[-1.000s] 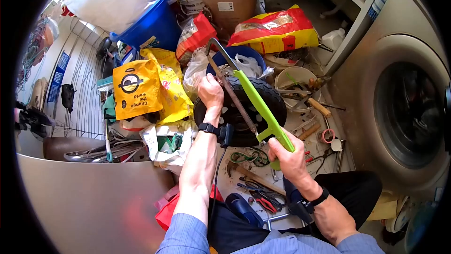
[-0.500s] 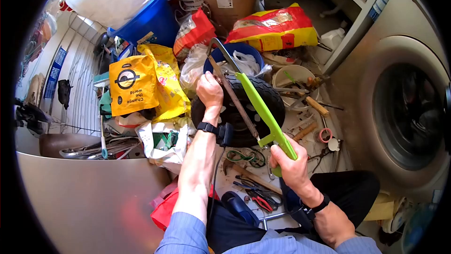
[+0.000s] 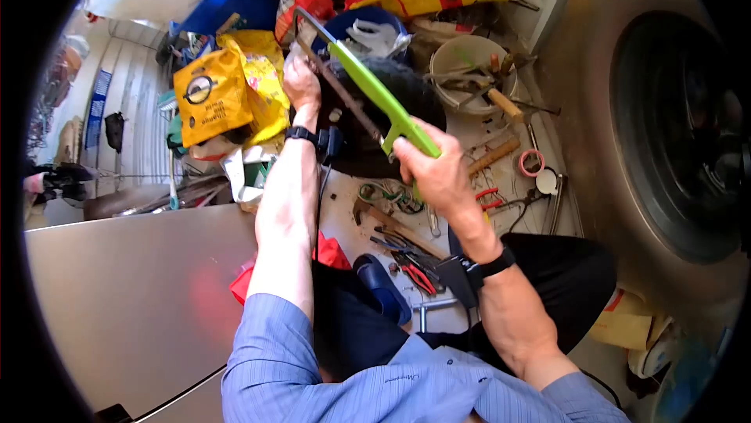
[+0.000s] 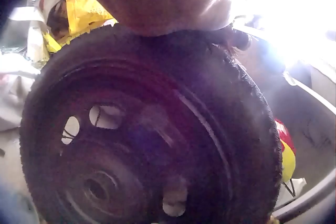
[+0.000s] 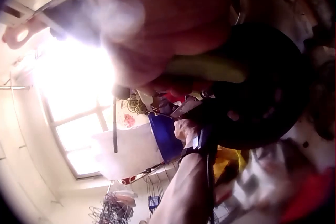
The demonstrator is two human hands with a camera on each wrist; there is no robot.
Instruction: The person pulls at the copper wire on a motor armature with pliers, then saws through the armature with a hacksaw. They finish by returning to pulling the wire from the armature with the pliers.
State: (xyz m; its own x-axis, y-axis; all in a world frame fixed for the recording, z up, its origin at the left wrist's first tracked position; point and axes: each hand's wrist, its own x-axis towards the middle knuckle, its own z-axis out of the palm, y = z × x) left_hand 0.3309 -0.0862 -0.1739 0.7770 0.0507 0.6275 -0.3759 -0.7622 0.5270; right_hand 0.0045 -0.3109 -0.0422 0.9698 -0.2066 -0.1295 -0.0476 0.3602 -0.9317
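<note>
A hacksaw with a bright green handle and a rusty blade lies slantwise over a black tyred wheel. My right hand grips the handle's near end. Beside the saw's far end, my left hand holds the top edge of the tyre, its fingertips hidden. The left wrist view has the wheel upright, its rim pierced by slots, with the heel of the hand right at the tread. Large and blurred, the right hand fills the upper right wrist view.
Right of the wheel stands a white bucket with tools. A hammer, pliers and a roll of pink tape lie on the floor. Yellow bags are at left, a washing machine at right.
The head view has tilted down and shifted, so the scene sits higher and further left. My right hand and the hacksaw have moved forward; both hands keep their holds.
</note>
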